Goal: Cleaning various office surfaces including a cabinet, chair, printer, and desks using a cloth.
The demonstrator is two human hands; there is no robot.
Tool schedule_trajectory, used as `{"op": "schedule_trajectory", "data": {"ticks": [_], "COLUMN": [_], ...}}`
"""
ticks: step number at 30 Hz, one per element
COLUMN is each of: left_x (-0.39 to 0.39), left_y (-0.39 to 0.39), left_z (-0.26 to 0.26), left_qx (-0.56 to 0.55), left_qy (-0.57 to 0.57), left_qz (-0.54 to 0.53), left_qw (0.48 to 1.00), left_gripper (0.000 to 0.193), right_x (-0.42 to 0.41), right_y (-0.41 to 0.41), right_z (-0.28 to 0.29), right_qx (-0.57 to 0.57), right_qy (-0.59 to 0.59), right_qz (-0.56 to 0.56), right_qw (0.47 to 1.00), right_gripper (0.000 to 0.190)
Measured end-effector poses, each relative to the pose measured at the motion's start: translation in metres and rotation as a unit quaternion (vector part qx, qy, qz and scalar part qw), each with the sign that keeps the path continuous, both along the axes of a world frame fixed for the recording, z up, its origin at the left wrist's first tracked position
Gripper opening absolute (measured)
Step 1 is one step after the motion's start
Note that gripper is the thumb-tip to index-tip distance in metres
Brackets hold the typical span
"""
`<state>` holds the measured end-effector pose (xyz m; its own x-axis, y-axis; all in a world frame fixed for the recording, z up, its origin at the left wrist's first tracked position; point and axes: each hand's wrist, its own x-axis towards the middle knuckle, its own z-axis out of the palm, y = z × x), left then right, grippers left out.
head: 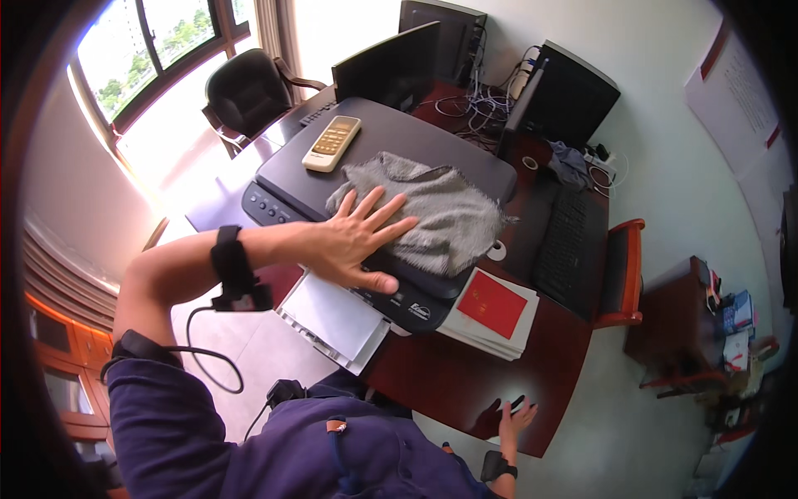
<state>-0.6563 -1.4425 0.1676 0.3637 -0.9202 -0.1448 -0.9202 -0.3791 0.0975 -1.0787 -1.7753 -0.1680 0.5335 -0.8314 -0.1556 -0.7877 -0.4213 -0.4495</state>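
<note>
My left hand (355, 240) is spread flat, palm down, over the front of a black printer (461, 150). Its fingertips lie on the near left edge of a crumpled grey cloth (430, 206), which is draped across the printer lid. The thumb is above the printer's front panel. Beyond the fingers a cream remote control (331, 144) rests on the lid. My right hand (514, 419) is low at the right, by the near edge of the dark red desk (430, 387), fingers apart. A dark shape beside its fingertips is unclear, perhaps a reflection.
White paper lies in the printer's front tray (340, 315). Right of it, a red booklet (492, 302) tops a paper stack (514, 346). Farther back are a keyboard (564, 243), monitors (386, 68) and tangled cables (480, 103). Chairs stand at the far left (249, 93) and right (623, 274).
</note>
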Motion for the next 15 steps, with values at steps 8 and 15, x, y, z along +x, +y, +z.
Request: {"op": "schedule_trajectory", "data": {"ticks": [8, 15], "left_x": [0.03, 0.053], "left_y": [-0.027, -0.028], "left_z": [0.004, -0.002], "left_qx": [-0.01, -0.057], "left_qy": [0.041, 0.048], "left_qz": [-0.022, -0.037], "left_qw": [0.999, 0.996], "left_gripper": [0.105, 0.114], "right_x": [0.164, 0.39], "right_y": [0.014, 0.148], "right_z": [0.262, 0.421], "right_qx": [0.141, 0.211], "right_qy": [-0.443, -0.286], "right_qz": [0.144, 0.48], "right_qw": [0.874, 0.802], "right_gripper": [0.053, 0.033]}}
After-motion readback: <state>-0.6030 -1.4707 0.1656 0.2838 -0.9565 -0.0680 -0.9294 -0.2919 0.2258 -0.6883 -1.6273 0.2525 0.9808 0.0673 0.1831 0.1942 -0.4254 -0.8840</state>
